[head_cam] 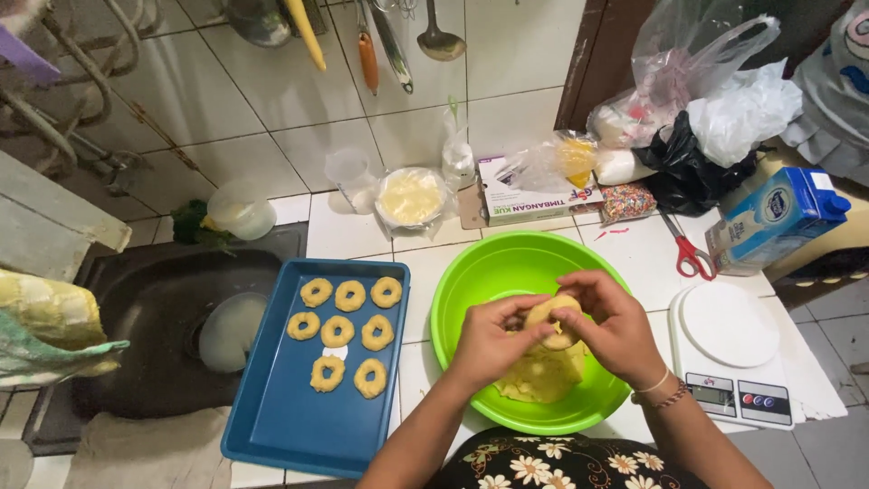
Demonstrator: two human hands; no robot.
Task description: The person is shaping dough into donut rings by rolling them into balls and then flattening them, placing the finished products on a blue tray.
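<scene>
Yellow dough ring sits clamped between the fingers of both hands, left hand and right hand equally close, held over the green bowl; the blue tray of finished rings lies leftward on the bench.

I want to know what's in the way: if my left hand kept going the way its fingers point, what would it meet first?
The left hand points right, so it would first meet the dough piece it already pinches, then the right hand just behind. Depth is hard to judge here.
</scene>
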